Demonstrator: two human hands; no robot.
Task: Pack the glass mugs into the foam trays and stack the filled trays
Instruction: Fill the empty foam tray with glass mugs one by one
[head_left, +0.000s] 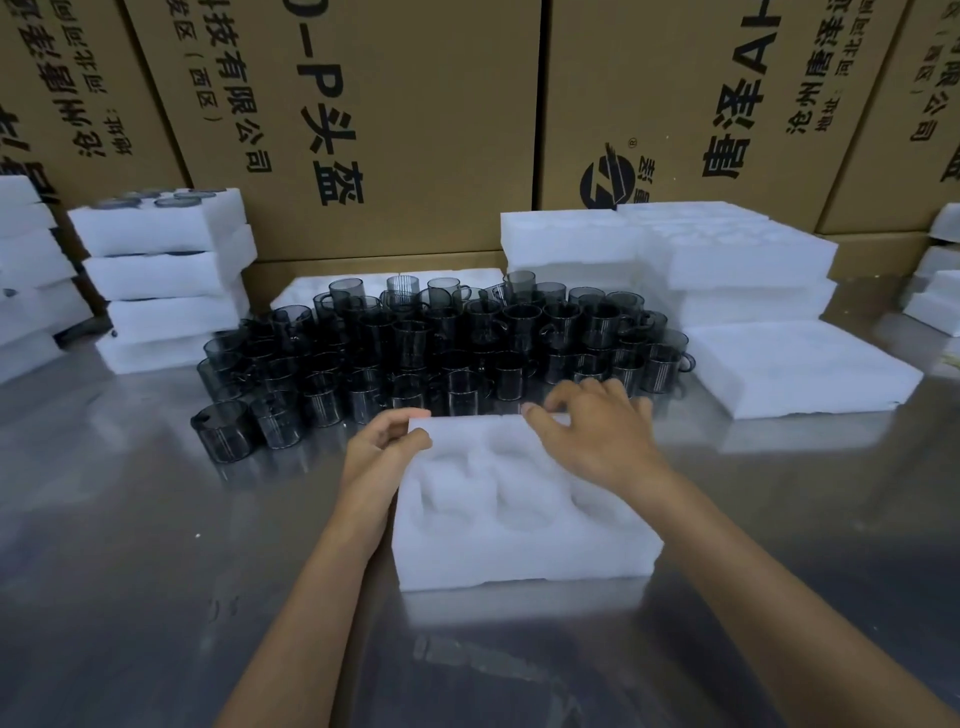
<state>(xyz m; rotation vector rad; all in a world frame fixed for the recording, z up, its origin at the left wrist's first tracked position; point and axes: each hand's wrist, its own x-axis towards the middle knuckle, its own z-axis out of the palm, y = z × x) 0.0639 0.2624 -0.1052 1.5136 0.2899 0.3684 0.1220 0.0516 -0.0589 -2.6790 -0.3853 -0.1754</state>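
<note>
While the foam tray (524, 499) sits on the steel table (130, 519) right in front of us, its pockets show no mugs, so we judge the packing of this one has not begun. Our left hand (382, 449) grips the tray's far left corner, thumb on top and fingers curled round the edge; our right hand (597, 431) rests on the far edge with fingers bent over it — whether it truly clamps or only steadies, we cannot tell.

We expect the tray to be very light and soft, easy to dent and quick to slide on polished steel, so holding it by the edges, as now, seems right. The glass mugs (441, 343) are another matter — smooth, thin-walled and fragile, likely to clink and chip. They stand packed in a dense cluster just beyond the tray, the nearest ones almost touching its far edge. We would take each by its body or handle, lifting straight up so as not to knock a neighbour.

To the left stands a stack of filled trays (166, 280); to the right, piles of empty trays (727, 260) and one lying flat (800, 364). Cardboard cartons (389, 130) wall off the back. Nothing blocks the reach but the mugs' own crowding.
</note>
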